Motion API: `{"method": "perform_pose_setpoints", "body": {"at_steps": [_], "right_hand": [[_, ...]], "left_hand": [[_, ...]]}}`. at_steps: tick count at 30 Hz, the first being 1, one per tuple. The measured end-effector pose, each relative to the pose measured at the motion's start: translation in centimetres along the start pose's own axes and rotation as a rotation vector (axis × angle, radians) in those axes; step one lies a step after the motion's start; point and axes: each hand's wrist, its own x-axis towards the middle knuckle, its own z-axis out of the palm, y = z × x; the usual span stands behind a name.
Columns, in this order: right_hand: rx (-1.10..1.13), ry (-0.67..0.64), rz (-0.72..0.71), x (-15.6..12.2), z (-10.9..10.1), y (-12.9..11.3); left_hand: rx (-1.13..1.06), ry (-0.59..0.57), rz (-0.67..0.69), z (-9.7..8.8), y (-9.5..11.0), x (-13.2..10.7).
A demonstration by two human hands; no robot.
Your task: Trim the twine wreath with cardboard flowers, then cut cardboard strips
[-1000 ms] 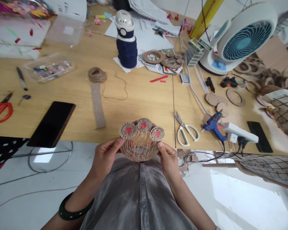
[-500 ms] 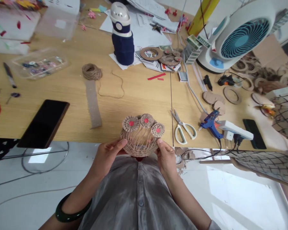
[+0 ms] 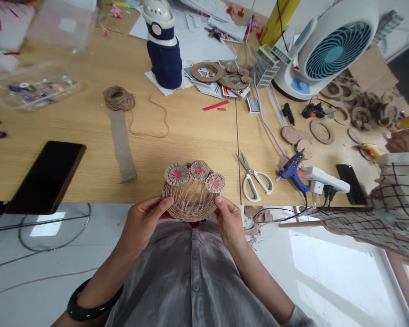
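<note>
- Noting a black phone (image 3: 46, 177) flat at the left of the pale wood worktop (image 3: 191, 141), then a ball of brown twine (image 3: 119, 98) with a cardboard strip (image 3: 122, 145) just below it.
- Left hand (image 3: 141, 225), green bangle (image 3: 75, 313) on the wrist: fingers (image 3: 153, 206) part-curled, gripping the left side of the frame.
- Held piece: curved twine frame (image 3: 192, 197), strands strung across a cardboard rim, three pleated cardboard rosettes (image 3: 199, 169) with red centres along the top; raised between both hands, over the worktop's near edge, at chest height.
- Right hand (image 3: 229, 222): fingertips (image 3: 219, 202) pinching the right side of the rim, just below the end rosette.
- Handling note: light, even pressure from both sides judged best; gripping by the rim, clear of the thin strands and rosettes, should limit distortion.
- Further right: white-handled scissors (image 3: 257, 186), blue glue gun (image 3: 293, 170), white power strip (image 3: 323, 180); teal-and-white fan (image 3: 337, 50) beyond.
</note>
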Motion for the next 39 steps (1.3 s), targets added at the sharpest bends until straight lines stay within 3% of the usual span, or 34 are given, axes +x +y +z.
{"method": "perform_pose_setpoints", "body": {"at_steps": [5,8,14,21,28,33,39], "right_hand": [[-0.044,-0.008,-0.014,0.0,-0.1,0.3],[-0.063,-0.013,-0.035,-0.2,0.0,0.2],[-0.007,0.015,-0.027,-0.3,0.4,-0.2],[-0.026,-0.116,0.046,-0.8,0.7,-0.2],[-0.112,-0.087,0.010,-1.1,1.0,0.1],[-0.131,-0.065,-0.073,-1.3,0.9,0.0],[-0.131,-0.126,-0.049,-1.5,1.3,-0.1]], "left_hand": [[-0.072,0.014,-0.027,0.1,0.3,-0.1],[-0.162,-0.057,-0.053,0.3,0.3,-0.2],[-0.067,-0.140,-0.146,1.7,0.5,-0.9],[-0.045,-0.118,-0.058,1.8,0.3,-1.0],[-0.063,-0.077,-0.049,2.1,0.0,-1.2],[-0.120,-0.248,-0.135,2.9,0.0,-1.3],[-0.150,-0.203,-0.080,4.1,0.0,-1.6]]}}
